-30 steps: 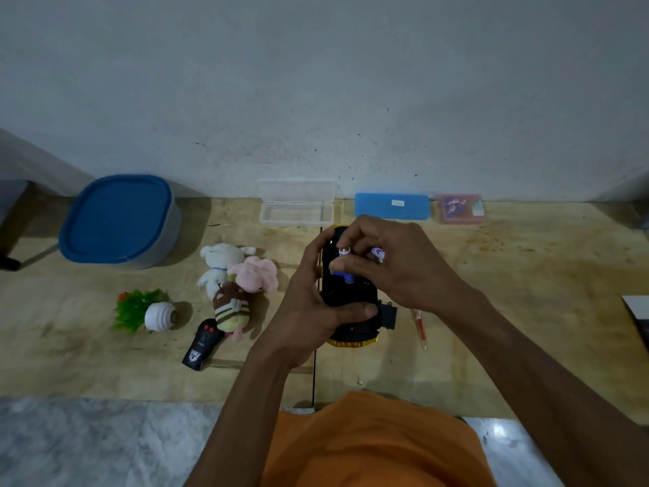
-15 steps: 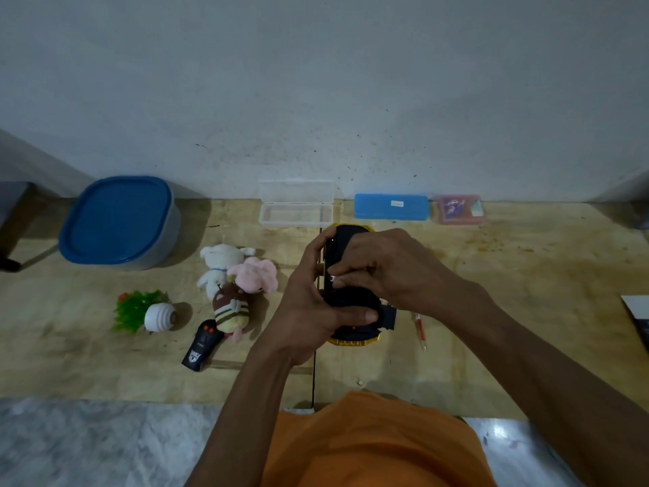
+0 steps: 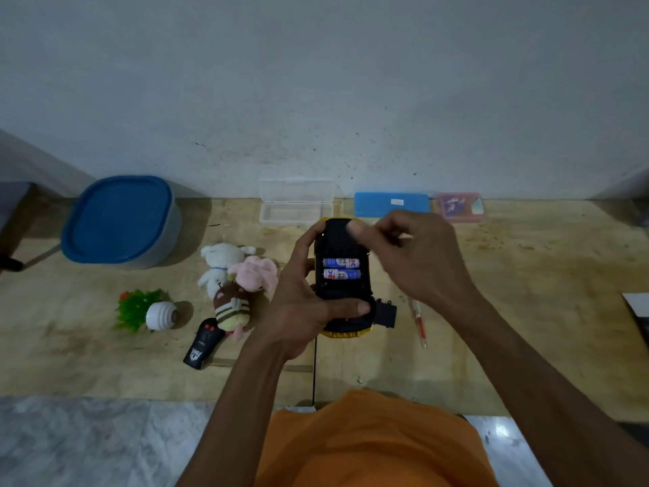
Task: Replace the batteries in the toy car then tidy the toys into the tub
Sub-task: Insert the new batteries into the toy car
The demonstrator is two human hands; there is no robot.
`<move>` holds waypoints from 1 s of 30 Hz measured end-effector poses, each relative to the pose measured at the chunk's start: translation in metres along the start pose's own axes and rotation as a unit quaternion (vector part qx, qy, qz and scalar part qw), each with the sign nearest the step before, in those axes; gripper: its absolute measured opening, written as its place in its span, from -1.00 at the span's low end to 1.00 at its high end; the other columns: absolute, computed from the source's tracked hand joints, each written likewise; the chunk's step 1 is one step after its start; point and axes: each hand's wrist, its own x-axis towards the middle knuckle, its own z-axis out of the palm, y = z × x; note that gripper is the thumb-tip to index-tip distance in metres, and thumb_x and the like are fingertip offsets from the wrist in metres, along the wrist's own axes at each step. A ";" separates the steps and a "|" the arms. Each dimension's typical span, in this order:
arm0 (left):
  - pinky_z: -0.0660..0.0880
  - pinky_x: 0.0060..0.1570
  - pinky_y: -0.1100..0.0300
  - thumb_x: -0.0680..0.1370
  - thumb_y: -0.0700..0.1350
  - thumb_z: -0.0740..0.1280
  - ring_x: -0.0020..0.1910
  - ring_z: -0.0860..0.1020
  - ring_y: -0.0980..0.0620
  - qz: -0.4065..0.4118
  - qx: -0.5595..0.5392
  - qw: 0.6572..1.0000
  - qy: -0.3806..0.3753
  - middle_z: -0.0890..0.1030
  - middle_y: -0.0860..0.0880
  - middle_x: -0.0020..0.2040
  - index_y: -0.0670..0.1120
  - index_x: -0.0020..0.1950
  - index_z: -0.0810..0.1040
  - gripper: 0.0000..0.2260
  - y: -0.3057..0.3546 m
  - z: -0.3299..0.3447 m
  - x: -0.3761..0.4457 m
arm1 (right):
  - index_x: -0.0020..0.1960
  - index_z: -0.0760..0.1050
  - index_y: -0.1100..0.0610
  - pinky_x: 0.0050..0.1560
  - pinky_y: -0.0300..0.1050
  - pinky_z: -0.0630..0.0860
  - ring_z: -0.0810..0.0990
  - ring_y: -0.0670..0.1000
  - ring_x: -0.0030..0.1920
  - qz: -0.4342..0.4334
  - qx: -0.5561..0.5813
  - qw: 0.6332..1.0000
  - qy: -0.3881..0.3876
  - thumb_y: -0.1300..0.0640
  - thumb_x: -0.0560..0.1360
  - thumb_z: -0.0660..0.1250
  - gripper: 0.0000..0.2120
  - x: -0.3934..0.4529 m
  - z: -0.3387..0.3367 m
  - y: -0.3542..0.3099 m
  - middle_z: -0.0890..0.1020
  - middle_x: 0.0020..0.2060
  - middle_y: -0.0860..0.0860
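Note:
The yellow toy car (image 3: pixel 342 240) is held upside down above the table, black underside facing me. My left hand (image 3: pixel 298 304) grips it from the left, thumb across its near end. Two blue-and-white batteries (image 3: pixel 341 269) lie side by side in the open compartment. My right hand (image 3: pixel 418 254) hovers just right of the car, blurred, fingers loosely curled, with nothing visible in it. The black battery cover (image 3: pixel 385 312) lies by the car's near right corner. The tub (image 3: pixel 121 221), closed with a blue lid, stands at the back left.
Left of the car lie a white plush (image 3: pixel 221 263), a pink plush (image 3: pixel 256 272), a bee plush (image 3: pixel 231 305), a black remote (image 3: pixel 203 344) and a green plastic plant (image 3: pixel 140 309). A red screwdriver (image 3: pixel 420 325) lies to the right. Clear, blue and pink cases line the wall.
My right hand pressed a battery into the compartment, then lifted off to the right. Both batteries now sit seated and uncovered.

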 end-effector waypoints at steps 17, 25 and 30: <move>0.66 -0.11 0.00 0.28 -0.56 0.51 0.06 0.70 -0.13 -0.016 -0.011 1.000 0.021 0.59 -0.03 0.25 0.23 0.48 0.32 -0.01 -0.012 -0.004 -0.003 | 0.25 0.48 0.36 0.12 -0.13 0.63 0.71 0.13 0.09 0.358 0.522 0.772 -0.051 0.46 0.55 0.26 -0.73 -0.022 -0.017 -0.004 0.68 0.05 0.30; 0.67 -0.13 0.05 0.31 -0.60 0.46 0.00 0.71 -0.05 -0.009 -0.011 1.000 0.008 0.71 0.21 0.01 0.20 0.48 0.29 -0.03 -0.011 -0.002 -0.003 | 0.23 0.49 0.33 -0.11 -0.12 0.69 0.74 0.10 -0.03 0.402 0.522 0.752 -0.012 0.36 0.61 0.25 -0.79 -0.025 -0.008 -0.008 0.65 0.11 0.28; 0.66 -0.14 0.08 0.32 -0.61 0.45 0.00 0.71 -0.04 -0.013 -0.013 1.000 0.011 0.71 0.20 0.03 0.22 0.47 0.30 -0.03 -0.012 -0.004 -0.003 | 0.25 0.47 0.33 0.14 -0.07 0.60 0.71 0.11 0.10 0.375 0.514 0.772 -0.020 0.42 0.58 0.26 -0.75 -0.026 -0.008 -0.008 0.64 0.13 0.25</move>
